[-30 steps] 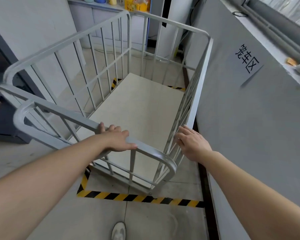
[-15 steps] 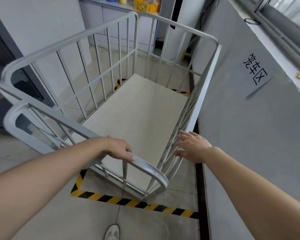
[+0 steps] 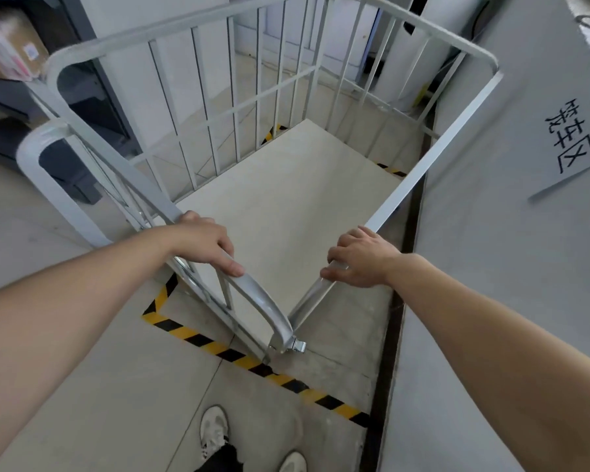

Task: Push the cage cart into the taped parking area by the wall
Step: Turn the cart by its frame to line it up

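Cart (image 3: 286,206) inside the floor tape (image 3: 252,362), beside the wall (image 3: 491,233). My left hand (image 3: 201,243) wraps the swung gate rail; my right hand (image 3: 361,260) grips the side rail. Stiff steel, probably rolls easily; best held by the top rails.

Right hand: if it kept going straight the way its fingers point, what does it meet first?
The right hand rests on the cage cart's right top rail, fingers aimed forward-left over the cart's open inside. It would probably meet the left side bars first; depth is unclear.
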Demonstrator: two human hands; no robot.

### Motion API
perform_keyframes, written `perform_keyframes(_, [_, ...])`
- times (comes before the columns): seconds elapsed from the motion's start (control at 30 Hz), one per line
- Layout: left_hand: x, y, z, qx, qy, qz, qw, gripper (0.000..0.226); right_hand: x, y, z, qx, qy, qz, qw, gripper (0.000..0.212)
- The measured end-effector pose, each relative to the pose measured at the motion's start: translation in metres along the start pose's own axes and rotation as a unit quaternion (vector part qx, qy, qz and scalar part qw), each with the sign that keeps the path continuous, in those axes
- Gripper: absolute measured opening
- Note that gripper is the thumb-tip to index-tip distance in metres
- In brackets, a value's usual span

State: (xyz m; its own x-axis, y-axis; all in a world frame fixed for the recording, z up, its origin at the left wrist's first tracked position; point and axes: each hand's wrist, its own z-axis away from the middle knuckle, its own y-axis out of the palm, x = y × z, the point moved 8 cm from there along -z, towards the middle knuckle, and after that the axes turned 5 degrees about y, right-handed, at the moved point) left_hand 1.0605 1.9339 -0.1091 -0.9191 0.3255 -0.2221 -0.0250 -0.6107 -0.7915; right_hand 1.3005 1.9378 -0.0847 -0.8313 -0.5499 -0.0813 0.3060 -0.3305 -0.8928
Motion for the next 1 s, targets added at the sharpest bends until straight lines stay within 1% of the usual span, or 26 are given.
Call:
perform_keyframes(0.13, [0.0021, 0.0019, -0.0032, 0.011, 0.001, 0.008, 1.000, 0.087, -0.0001, -0.0005, -0.0001, -0.004, 0.000, -0.020, 1.000, 0.053])
perform_keyframes(0.17, [0.0014, 0.0010, -0.0029, 0.011, 0.004, 0.007, 1.000, 0.087, 0.0000, -0.0009, -0.0001, -0.003, 0.002, -0.024, 1.000, 0.052])
perform_keyframes(0.3, [0.0005, 0.0000, -0.0003, 0.011, 0.001, 0.006, 1.000, 0.069, 0.0018, -0.0008, -0.0015, 0.005, 0.010, -0.032, 0.999, 0.050])
perform_keyframes(0.5, [0.0009, 0.0002, 0.0013, 0.020, -0.007, -0.002, 1.000, 0.066, 0.0019, -0.0007, -0.0017, 0.013, 0.021, -0.034, 0.999, 0.050])
perform_keyframes(0.63, [-0.0020, -0.0006, 0.0005, 0.021, 0.002, -0.002, 1.000, 0.087, 0.0018, -0.0008, -0.0012, 0.022, 0.026, -0.028, 0.999, 0.051])
perform_keyframes(0.67, [-0.0015, -0.0006, 0.0002, 0.020, 0.001, -0.001, 1.000, 0.087, 0.0022, -0.0008, -0.0014, 0.023, 0.026, -0.027, 0.999, 0.051])
perform_keyframes(0.87, [-0.0007, 0.0002, -0.0014, 0.019, 0.006, -0.006, 1.000, 0.073, 0.0022, -0.0012, -0.0012, 0.028, 0.027, -0.027, 0.999, 0.051])
perform_keyframes(1.0, [-0.0001, 0.0001, -0.0028, 0.021, 0.004, 0.008, 1.000, 0.074, 0.0015, -0.0016, -0.0013, 0.032, 0.030, -0.030, 0.999, 0.050])
